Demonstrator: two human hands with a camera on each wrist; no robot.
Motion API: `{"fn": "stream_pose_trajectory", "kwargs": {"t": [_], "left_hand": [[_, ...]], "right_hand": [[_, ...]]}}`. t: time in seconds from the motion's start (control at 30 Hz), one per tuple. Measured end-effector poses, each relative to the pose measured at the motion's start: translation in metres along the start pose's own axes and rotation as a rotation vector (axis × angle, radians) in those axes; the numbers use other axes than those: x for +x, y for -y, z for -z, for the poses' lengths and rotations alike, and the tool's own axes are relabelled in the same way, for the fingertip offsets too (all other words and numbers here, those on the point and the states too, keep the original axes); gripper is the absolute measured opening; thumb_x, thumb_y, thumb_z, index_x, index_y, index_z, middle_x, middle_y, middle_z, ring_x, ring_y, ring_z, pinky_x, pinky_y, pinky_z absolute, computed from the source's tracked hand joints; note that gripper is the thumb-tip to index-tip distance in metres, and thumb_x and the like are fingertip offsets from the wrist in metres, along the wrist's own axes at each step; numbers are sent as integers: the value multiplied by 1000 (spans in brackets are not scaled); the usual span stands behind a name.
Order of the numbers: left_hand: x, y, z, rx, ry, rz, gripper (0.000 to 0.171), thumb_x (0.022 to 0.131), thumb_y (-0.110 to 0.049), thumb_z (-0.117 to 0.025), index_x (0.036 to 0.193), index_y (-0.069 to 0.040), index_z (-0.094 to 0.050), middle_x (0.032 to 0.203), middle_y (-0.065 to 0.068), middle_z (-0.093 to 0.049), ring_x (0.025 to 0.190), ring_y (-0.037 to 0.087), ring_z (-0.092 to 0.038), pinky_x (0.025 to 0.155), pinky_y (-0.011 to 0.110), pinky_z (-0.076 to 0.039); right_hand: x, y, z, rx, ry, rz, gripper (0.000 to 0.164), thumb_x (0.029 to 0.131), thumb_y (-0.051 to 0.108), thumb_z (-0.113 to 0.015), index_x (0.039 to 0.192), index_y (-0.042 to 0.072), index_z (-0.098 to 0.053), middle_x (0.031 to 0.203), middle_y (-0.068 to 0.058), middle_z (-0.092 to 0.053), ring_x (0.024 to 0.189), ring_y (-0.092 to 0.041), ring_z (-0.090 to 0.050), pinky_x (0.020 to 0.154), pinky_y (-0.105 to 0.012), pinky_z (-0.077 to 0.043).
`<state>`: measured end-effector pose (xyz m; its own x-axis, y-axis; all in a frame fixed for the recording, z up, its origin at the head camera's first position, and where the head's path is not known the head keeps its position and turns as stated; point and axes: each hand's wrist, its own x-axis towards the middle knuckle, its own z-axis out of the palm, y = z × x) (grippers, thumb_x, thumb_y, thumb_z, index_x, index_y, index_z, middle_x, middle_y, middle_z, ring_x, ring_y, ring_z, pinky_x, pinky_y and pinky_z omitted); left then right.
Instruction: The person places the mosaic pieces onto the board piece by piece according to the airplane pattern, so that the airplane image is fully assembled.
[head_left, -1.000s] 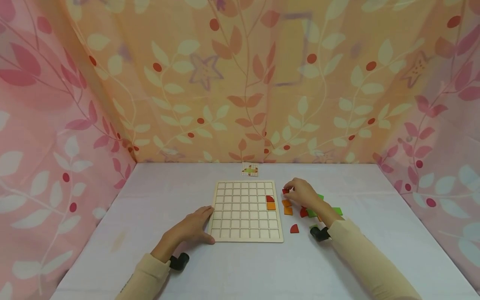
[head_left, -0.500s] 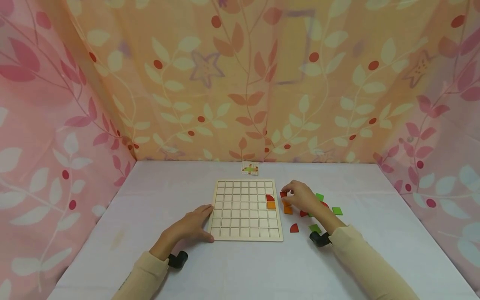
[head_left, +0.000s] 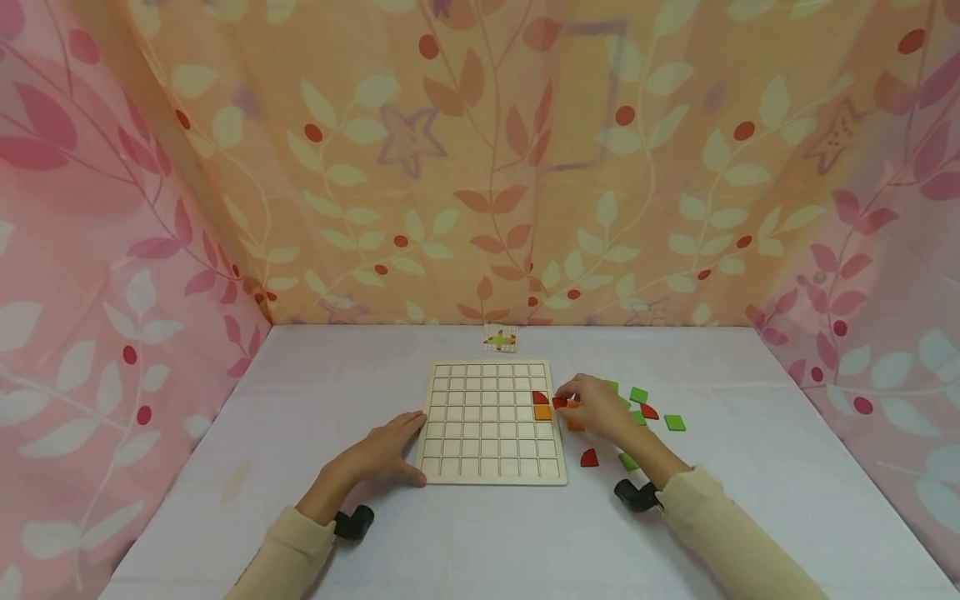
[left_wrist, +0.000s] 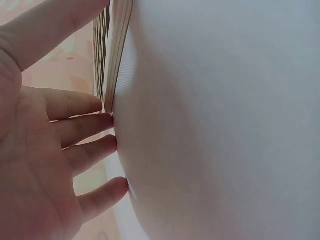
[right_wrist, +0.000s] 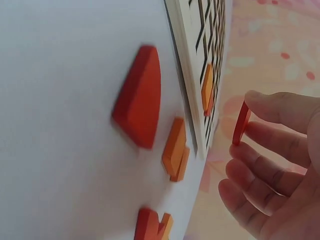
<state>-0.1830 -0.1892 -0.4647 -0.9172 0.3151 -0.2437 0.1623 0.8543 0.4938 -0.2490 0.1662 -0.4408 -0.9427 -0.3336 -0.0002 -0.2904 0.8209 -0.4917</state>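
Note:
My right hand pinches a red quarter-circle tile between thumb and fingertips, raised over the right edge of the wooden grid board. In the board's right-hand columns lie a red quarter-circle tile and, just below it, an orange square tile. My left hand rests at the board's left edge, its fingers spread and fairly straight; in the left wrist view the fingertips touch the board's corner and the tablecloth.
Green square tiles, red quarter-circles and orange squares lie loose to the right of the board, some partly hidden by my right hand. A small pattern card lies behind the board. Patterned curtains enclose the white table.
My right hand has carried the red tile down and left, from beside the board's upper right to its right edge. The left hand stays in place.

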Motion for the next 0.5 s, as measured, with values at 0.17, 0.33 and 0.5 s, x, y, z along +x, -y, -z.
{"fn": "stream_pose_trajectory", "kwargs": {"t": [0.17,0.33,0.5], "left_hand": [[1,1,0,-2,-9,-14,96,71,-28,-86,149,-1,-37,157,16,-34,147,37,-27,115,59,-27],[1,1,2,1,9,-11,96,71,-28,-86,149,0,-36,158,16,-32,148,37,-24,116,58,-25],[1,0,4,5,31,-7,98,72,-27,-86,150,0,-33,159,16,-29,149,37,-21,117,58,-24]], "right_hand": [[-6,6,-7,6,13,-23,27,82,19,-77,105,7,-74,96,-4,-65,81,-16,-53,70,-27,-47],[-10,13,-11,-23,10,0,24,80,19,-79,101,8,-76,90,-2,-63,75,-15,-51,64,-25,-43],[-10,18,-13,-71,7,16,24,80,21,-79,99,8,-76,88,-2,-64,77,-15,-52,68,-27,-46]]}}
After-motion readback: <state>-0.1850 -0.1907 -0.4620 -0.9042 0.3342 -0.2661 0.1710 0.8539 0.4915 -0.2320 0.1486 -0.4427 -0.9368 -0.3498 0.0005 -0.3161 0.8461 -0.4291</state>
